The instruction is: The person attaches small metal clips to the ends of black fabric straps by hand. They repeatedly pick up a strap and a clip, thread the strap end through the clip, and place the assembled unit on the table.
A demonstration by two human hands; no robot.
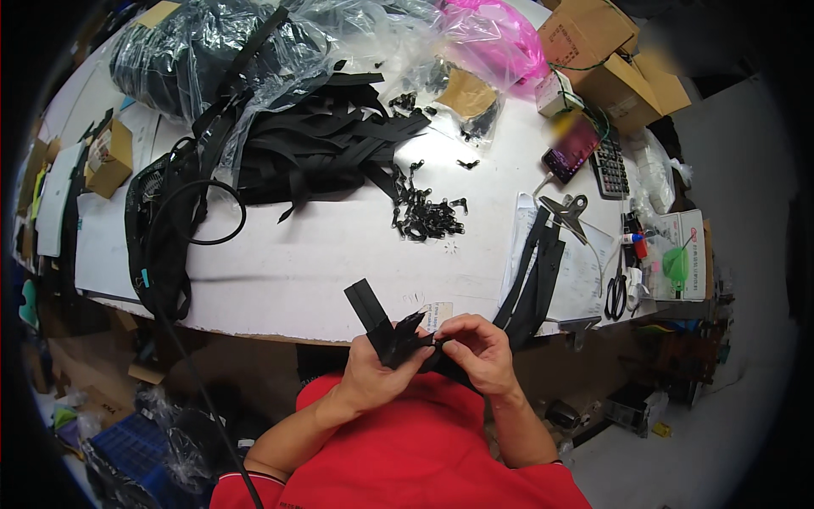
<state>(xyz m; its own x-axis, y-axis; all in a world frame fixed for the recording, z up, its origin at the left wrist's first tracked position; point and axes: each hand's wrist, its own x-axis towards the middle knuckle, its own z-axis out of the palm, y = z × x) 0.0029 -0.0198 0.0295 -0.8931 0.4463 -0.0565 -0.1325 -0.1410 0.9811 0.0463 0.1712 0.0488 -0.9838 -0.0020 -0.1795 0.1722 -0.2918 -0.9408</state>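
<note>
Just off the table's front edge, my left hand is closed round black zipper tape, whose flat end sticks up past the thumb. Close beside it my right hand pinches at the tape; thumb and forefinger meet there, and whatever small piece lies between them is too hidden to name. A pile of small black zipper sliders lies on the table beyond my hands. More black zipper tapes are heaped farther back on the left. To the right, several black strips hang over the edge.
A metal bulldog clip sits on papers at right, near scissors, a phone and a calculator. Clear plastic bags and cardboard boxes line the back. A black bag with a looped cable stands left.
</note>
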